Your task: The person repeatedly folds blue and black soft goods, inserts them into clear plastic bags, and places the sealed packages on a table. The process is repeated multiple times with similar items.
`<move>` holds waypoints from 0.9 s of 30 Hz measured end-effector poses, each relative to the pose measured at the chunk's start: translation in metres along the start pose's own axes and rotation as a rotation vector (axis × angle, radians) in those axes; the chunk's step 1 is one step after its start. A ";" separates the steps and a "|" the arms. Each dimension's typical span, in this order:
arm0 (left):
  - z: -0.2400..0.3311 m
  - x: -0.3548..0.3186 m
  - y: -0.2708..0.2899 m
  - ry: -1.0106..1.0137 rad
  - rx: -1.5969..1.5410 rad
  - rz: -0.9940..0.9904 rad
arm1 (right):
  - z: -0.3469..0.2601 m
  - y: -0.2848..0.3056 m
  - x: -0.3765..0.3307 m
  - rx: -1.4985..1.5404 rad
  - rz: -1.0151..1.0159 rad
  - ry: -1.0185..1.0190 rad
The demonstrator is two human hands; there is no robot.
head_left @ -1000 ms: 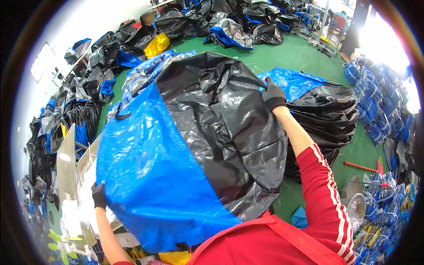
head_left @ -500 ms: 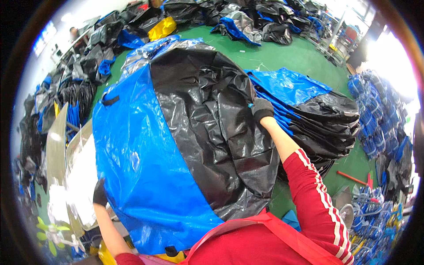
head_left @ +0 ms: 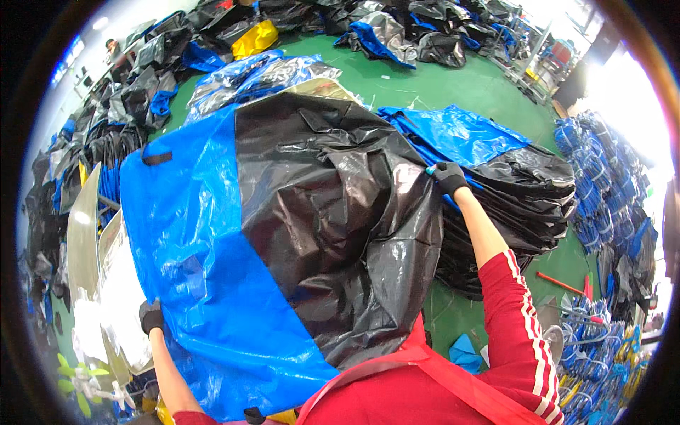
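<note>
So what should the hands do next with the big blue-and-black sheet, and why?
Maybe the dark-gloved right hand could pull gently outward: the glossy blue-and-black plastic sheet is creased between it and the dark-gloved left hand.

A green floor, piled round its edges

Black, grey and blue heaps lie along the top of the frame, a yellow piece beside them at upper left. Blue bundles are piled toward the right edge. A red rod lies at lower right, a light-blue piece below centre-right, a pale scrap at upper middle.
</note>
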State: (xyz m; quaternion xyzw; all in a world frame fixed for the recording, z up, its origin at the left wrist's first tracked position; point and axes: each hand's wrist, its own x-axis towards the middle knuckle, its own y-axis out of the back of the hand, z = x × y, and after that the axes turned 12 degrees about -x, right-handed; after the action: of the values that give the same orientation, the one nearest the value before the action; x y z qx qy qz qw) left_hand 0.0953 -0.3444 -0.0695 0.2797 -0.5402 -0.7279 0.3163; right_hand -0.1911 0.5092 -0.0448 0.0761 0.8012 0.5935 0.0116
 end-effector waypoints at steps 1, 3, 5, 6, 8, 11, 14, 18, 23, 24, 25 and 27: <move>0.026 -0.010 0.002 0.005 0.098 0.054 | -0.011 -0.001 -0.001 -0.115 0.094 -0.077; 0.110 -0.040 0.007 -0.216 0.288 0.556 | -0.037 0.015 0.001 -0.130 0.354 -0.154; 0.211 -0.090 -0.001 -0.743 -0.509 0.323 | -0.064 0.045 0.010 -0.271 -0.142 -0.097; 0.264 -0.114 -0.018 -1.102 -0.417 0.329 | -0.082 0.043 0.009 -0.335 -0.270 -0.070; 0.341 -0.163 -0.049 -1.332 -0.303 -0.003 | -0.103 0.036 0.005 -0.373 -0.301 0.010; 0.392 -0.204 -0.087 -1.229 -0.178 -0.189 | -0.109 -0.007 -0.011 -0.360 -0.271 -0.019; 0.394 -0.213 -0.106 -1.230 -0.061 -0.078 | -0.095 -0.035 -0.021 -0.268 -0.106 0.110; 0.384 -0.207 -0.104 -1.194 -0.049 -0.086 | -0.081 -0.001 0.000 -0.119 0.054 0.085; 0.391 -0.210 -0.109 -1.202 -0.084 -0.013 | -0.091 0.031 0.014 -0.131 0.040 -0.060; 0.391 -0.211 -0.111 -1.186 -0.050 -0.017 | -0.093 0.023 0.009 -0.238 -0.065 -0.100; 0.391 -0.211 -0.111 -1.179 -0.039 -0.039 | -0.094 0.011 0.001 -0.280 -0.225 -0.022; 0.389 -0.211 -0.110 -1.188 -0.055 0.012 | -0.097 -0.013 -0.012 -0.329 -0.320 0.050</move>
State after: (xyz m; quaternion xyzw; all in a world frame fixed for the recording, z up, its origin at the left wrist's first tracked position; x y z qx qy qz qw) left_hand -0.0778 0.0771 -0.0610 -0.1871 -0.6071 -0.7718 -0.0289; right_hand -0.1911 0.4113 -0.0295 -0.0695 0.6957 0.7082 0.0980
